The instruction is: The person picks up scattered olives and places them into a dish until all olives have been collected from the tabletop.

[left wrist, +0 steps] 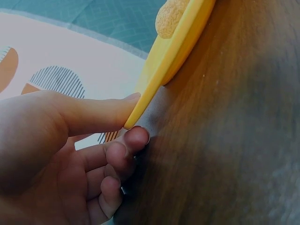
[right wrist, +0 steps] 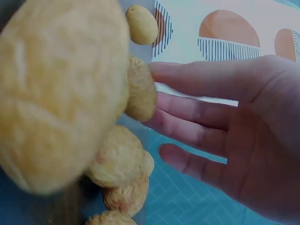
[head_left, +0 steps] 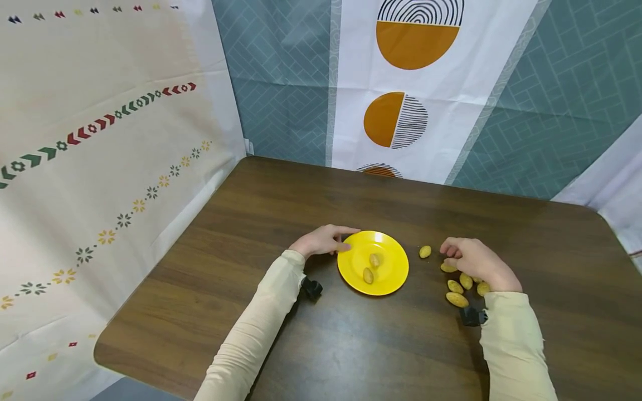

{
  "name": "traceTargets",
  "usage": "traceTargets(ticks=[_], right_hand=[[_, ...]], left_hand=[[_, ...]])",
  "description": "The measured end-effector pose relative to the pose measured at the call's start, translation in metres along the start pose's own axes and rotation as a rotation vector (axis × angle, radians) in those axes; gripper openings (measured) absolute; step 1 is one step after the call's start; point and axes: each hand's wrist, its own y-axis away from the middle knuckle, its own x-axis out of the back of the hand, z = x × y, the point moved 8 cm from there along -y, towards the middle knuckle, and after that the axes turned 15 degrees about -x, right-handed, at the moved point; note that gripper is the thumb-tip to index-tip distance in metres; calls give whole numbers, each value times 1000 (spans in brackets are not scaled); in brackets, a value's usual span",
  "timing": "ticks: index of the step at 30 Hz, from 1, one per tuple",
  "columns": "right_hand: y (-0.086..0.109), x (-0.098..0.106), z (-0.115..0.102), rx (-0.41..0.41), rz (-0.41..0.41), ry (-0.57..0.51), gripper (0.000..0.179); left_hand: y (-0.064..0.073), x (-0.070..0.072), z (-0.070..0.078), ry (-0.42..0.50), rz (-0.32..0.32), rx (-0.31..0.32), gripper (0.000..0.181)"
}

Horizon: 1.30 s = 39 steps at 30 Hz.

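Note:
My left hand (head_left: 322,239) pinches the left rim of a yellow plate (head_left: 353,280). In the left wrist view the thumb lies on the rim and the curled fingers are below its edge. Two small yellow potatoes, one near the middle (head_left: 374,260) and one closer to me (head_left: 368,275), lie on the plate. Over a loose group on the right, my right hand (head_left: 476,260) reaches to a potato (right wrist: 139,89). Its thumb and fingertips are at that potato's edge, loosely bent and not closed round it; the fingertips are partly hidden.
A single potato (head_left: 425,252) lies between the plate and the right hand. Several more, including a longer one (head_left: 457,299), sit close together under and beside that hand on the brown table (head_left: 381,345). Patterned cloth (head_left: 286,111) hangs behind the table.

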Motion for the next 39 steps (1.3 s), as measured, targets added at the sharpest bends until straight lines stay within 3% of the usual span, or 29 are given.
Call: traceTargets(ticks=[6,15,21,31,39], right_hand=[[-4,-11,-20,88,33,12,44],[-7,-18,-32,122,51,57,26],[-5,-14,-33,125,82,49,24],[7,15,-40,79,283,-17,27],[18,29,-49,119,423,-59,27]], left_hand=[[0,0,0,-3,-5,-12,51],[-3,2,1,-20,6,-14,51],[-2,0,-2,-11,2,-4,51],[-1,1,2,-14,1,-7,51],[-2,1,-1,-17,16,12,51]])
